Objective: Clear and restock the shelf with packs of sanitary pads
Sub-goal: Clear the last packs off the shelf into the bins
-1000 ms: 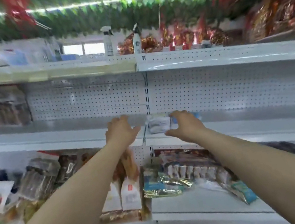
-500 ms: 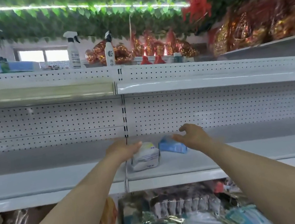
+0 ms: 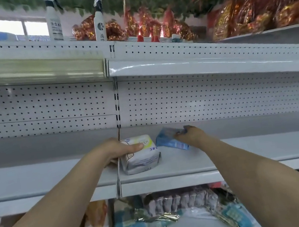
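One white pad pack (image 3: 142, 157), soft wrap with a yellow-green patch and blue lettering on top, sits on the white metal shelf (image 3: 241, 149) near the front edge, just right of the shelf joint. The left hand (image 3: 114, 149) grips it, thumb across the top. The blue pad pack (image 3: 169, 139) lies just beside it on the right, further back and tilted, its right end held by the right hand (image 3: 192, 135).

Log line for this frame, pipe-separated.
left hand: grips white pack | right hand: grips blue pack | white pack on shelf | blue pack tilted
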`<state>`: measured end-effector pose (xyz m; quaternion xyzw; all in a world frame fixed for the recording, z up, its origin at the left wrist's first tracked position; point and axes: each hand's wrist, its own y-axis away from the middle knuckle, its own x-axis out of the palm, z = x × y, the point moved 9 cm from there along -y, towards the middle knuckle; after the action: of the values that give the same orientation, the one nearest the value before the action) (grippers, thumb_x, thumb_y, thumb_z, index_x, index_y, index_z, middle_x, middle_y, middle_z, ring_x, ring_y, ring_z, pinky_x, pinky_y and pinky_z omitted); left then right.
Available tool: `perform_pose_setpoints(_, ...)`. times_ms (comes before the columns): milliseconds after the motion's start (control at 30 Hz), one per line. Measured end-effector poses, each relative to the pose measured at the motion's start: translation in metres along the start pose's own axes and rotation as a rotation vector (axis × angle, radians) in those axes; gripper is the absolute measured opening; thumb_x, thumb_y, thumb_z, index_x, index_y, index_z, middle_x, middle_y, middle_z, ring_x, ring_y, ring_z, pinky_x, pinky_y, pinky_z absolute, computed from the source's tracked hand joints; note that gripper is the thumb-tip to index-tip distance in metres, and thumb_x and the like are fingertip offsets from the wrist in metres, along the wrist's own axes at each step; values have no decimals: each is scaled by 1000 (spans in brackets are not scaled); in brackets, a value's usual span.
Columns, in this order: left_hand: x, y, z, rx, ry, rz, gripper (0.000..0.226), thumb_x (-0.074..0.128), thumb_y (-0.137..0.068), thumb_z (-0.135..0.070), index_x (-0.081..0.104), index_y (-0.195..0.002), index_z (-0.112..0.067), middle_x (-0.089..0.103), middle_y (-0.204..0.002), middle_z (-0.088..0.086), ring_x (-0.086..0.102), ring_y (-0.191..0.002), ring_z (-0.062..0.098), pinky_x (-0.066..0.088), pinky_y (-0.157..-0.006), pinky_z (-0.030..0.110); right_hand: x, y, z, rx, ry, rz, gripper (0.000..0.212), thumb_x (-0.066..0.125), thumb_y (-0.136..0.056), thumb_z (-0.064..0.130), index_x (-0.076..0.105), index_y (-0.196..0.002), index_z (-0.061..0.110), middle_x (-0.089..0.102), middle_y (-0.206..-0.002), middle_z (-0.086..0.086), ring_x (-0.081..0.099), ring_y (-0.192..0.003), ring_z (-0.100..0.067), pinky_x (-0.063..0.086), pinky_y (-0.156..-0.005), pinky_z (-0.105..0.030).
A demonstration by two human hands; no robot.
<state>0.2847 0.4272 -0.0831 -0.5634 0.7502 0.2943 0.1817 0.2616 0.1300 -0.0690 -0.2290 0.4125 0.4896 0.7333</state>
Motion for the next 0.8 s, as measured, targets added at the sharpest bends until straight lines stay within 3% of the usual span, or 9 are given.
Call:
perform_pose_setpoints(100, 5, 19, -2, 11, 62, -40, 66, 86, -64, -55, 61, -106, -10, 67, -108, 6, 61, -100, 23, 51, -92, 36, -2, 8, -7, -29, -54, 6, 72, 73, -84, 49, 39, -133, 8, 58, -118, -8, 57, -117, -29, 48, -98, -36)
perform_pose_setpoints(233, 17, 52, 2, -5, 219, -128, 70, 91, -58, -50, 64, -105, -5, 72, -95, 8, 66, -79, 20, 53, -58, 27, -13, 27, -17, -120, -171, -43, 80, 89, -73, 33, 40, -130, 3, 58, -124, -11, 58, -117, -28, 45, -86, -30)
perform_pose_setpoints(300, 19, 71, 10, -25, 282, -247, 93, 95, -41, -57, 64, -110, -3, 73, -103, 12, 69, -85, 24, 59, -68, 32, -15, 42, -21, -154, -260, -37, 86, 92, -70, 29, 39, -133, 3, 57, -130, -13, 58, -118, -29, 48, -93, -34)
perform_pose_setpoints(367, 25, 99, 17, -54, 339, -360, 92, 95, -46, -56, 61, -111, -2, 71, -103, 13, 69, -86, 25, 59, -72, 35, -11, 57, -29, -168, -275, 22, 87, 92, -70, 30, 43, -136, 2, 58, -129, -10, 59, -119, -28, 50, -97, -36)
perform_pose_setpoints(467, 49, 138, 33, -118, 509, -463, 110, 92, -45, -62, 50, -126, 0, 65, -118, 13, 65, -95, 26, 56, -59, 31, -10, 87, -41, -251, -271, 115, 52, 91, -72, 34, 64, -109, 8, 67, -108, -3, 64, -95, -20, 52, -78, -28)
perform_pose_setpoints(567, 86, 177, 45, -129, 611, -534, 92, 89, -63, -52, 49, -128, 0, 63, -120, 14, 62, -96, 27, 54, -68, 33, -13, 124, -61, -348, -301, 134, 54, 88, -73, 42, 63, -111, 13, 67, -105, 0, 61, -90, -16, 44, -73, -25)
perform_pose_setpoints(633, 114, 199, 55, -131, 683, -546, 68, 87, -71, -43, 55, -116, -4, 65, -112, 12, 64, -88, 23, 55, -75, 33, -11, 151, -80, -406, -380, 153, 52, 86, -74, 45, 62, -110, 16, 69, -104, 2, 65, -93, -18, 51, -76, -31)
perform_pose_setpoints(700, 136, 219, 68, -149, 704, -564, 65, 87, -71, -42, 57, -114, -3, 67, -109, 11, 65, -86, 22, 56, -71, 32, -3, 175, -102, -445, -436, 211, 34, 84, -77, 44, 66, -95, 21, 72, -97, 2, 70, -90, -20, 58, -81, -39)
perform_pose_setpoints(800, 175, 239, 92, -195, 746, -534, 65, 86, -72, -44, 58, -116, -6, 69, -110, 11, 67, -90, 24, 58, -68, 34, 19, 204, -137, -448, -445, 327, 19, 78, -86, 38, 68, -88, 22, 72, -90, 3, 67, -77, -11, 54, -63, -23)
